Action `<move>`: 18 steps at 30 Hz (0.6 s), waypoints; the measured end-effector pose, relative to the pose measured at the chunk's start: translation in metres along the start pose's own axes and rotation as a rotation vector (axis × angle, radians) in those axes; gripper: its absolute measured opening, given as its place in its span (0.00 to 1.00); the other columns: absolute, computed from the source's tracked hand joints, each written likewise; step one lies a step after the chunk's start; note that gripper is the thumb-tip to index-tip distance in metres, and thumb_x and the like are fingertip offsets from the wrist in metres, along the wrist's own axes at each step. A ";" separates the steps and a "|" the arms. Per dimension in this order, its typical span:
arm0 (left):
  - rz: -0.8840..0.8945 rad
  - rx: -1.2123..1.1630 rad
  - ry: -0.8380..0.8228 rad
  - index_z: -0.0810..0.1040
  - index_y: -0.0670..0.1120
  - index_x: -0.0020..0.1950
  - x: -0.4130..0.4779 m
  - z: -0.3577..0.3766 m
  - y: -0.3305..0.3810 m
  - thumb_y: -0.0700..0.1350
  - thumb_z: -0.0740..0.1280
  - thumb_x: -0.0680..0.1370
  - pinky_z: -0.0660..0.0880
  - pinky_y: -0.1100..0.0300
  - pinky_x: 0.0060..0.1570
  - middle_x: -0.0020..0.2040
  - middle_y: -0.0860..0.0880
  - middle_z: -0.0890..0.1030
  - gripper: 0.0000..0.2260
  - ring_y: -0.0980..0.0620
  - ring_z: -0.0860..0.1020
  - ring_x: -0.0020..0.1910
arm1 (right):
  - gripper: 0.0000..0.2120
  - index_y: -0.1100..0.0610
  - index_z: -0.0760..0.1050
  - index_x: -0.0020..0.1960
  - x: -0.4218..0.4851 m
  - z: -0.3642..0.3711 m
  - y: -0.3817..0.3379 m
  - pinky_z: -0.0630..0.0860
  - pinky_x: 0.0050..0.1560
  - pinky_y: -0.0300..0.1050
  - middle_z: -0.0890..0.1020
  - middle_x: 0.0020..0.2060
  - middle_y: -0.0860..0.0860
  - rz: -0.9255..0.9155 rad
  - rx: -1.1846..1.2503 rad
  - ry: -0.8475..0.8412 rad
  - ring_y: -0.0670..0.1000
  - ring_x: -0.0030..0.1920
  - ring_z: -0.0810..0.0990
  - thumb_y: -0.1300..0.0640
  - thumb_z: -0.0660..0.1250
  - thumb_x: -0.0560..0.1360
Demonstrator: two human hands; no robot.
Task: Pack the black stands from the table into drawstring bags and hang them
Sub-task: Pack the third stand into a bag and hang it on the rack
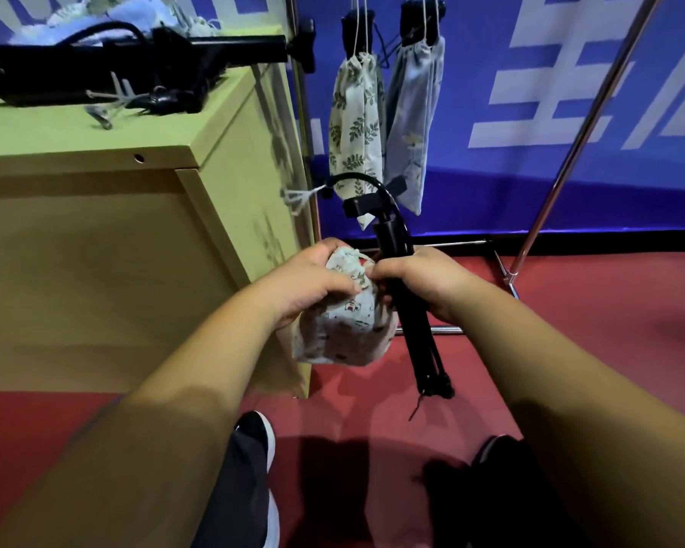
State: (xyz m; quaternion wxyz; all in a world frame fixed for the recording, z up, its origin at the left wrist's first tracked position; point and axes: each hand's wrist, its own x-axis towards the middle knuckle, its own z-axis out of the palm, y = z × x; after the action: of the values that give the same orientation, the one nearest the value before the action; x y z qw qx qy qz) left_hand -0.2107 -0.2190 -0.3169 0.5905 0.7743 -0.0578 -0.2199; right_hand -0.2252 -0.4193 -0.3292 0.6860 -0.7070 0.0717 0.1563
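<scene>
The only writing is on the blue banner behind the rack: large white strokes of characters, cut off by the frame's edge and by the poles, so no word can be read whole. Two filled drawstring bags hang side by side by their white cords in front of it: a leaf-print bag and, touching it on the right, a pale blue bag. The black top of a stand sticks out of the gathered mouth of each. A third, small-print drawstring bag is held low over the red floor, just beside the table's corner. The left hand pinches the rim of its mouth with curled fingers, and the bag hangs limp below. What is inside it cannot be told. The right hand is clenched round the shaft of a folded black stand, its fingertips also meeting the bag's rim. This stand is outside the bag, tilted along its right side, with its head up near the hanging bags and its foot lower than the bag's bottom. On the yellow-green table more black stands lie in a heap, with a pile of empty cloth bags behind them. The chrome rack has slanted poles, and a black shoe shows below.
</scene>
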 end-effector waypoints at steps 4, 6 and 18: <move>-0.095 -0.146 -0.003 0.82 0.45 0.55 0.008 0.005 0.008 0.45 0.75 0.77 0.80 0.46 0.56 0.50 0.40 0.87 0.09 0.43 0.84 0.48 | 0.05 0.56 0.80 0.44 0.010 -0.007 -0.003 0.75 0.37 0.47 0.79 0.32 0.56 -0.017 -0.081 0.030 0.53 0.31 0.76 0.62 0.75 0.72; -0.120 -0.185 0.049 0.82 0.45 0.50 0.013 0.007 0.012 0.41 0.73 0.77 0.81 0.49 0.49 0.43 0.42 0.84 0.03 0.45 0.83 0.42 | 0.06 0.57 0.80 0.46 0.012 -0.010 -0.005 0.74 0.38 0.49 0.79 0.33 0.56 -0.010 -0.093 0.025 0.54 0.31 0.76 0.62 0.76 0.71; -0.003 -0.017 0.303 0.85 0.51 0.47 0.024 0.031 0.012 0.43 0.67 0.78 0.75 0.55 0.46 0.41 0.49 0.84 0.06 0.50 0.79 0.41 | 0.06 0.56 0.76 0.46 0.006 -0.012 -0.001 0.72 0.32 0.44 0.74 0.30 0.53 0.016 -0.014 0.122 0.51 0.27 0.72 0.61 0.73 0.77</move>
State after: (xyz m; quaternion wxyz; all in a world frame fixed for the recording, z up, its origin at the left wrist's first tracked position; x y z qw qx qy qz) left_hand -0.1993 -0.2585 -0.3184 0.5986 0.7938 0.0350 -0.1019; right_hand -0.2176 -0.4307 -0.3303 0.6742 -0.7193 0.1183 0.1188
